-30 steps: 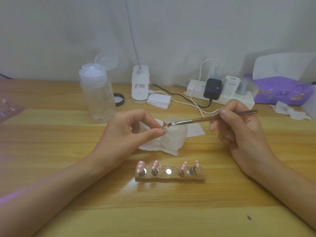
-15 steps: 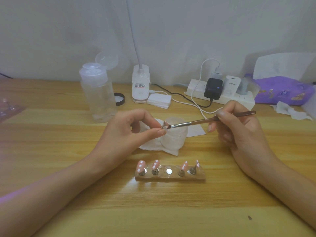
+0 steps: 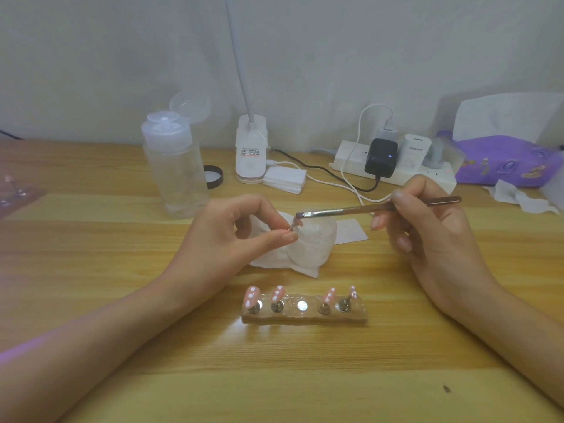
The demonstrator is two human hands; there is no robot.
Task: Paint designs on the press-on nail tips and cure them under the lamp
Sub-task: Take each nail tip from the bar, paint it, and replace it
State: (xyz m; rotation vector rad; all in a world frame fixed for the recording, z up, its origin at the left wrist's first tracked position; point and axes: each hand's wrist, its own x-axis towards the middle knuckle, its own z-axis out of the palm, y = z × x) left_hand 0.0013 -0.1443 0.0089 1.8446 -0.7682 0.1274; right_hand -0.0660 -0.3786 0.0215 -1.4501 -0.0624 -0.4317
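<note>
My left hand (image 3: 227,236) pinches a small nail tip (image 3: 296,222) on its metal stand between thumb and forefinger, above a small clear jar (image 3: 314,245). My right hand (image 3: 427,233) holds a thin brush (image 3: 366,209) with its flat bristles touching the top of that tip. In front lies a holder block (image 3: 305,317) carrying several pink nail tips with white dots (image 3: 251,296); its middle magnet spot (image 3: 302,305) is bare. The lamp's white base (image 3: 251,151) stands at the back, its neck rising out of view.
A clear pump bottle (image 3: 174,166) with its cap flipped up stands back left, a black lid (image 3: 213,177) beside it. White pads (image 3: 283,178), a power strip with chargers (image 3: 393,160) and cables, a purple tissue pack (image 3: 506,163) and a paper wipe (image 3: 274,261) under the jar.
The brush tip has shifted slightly up and left over the held nail tip, and my right hand has moved a little with it. My left hand stays still.
</note>
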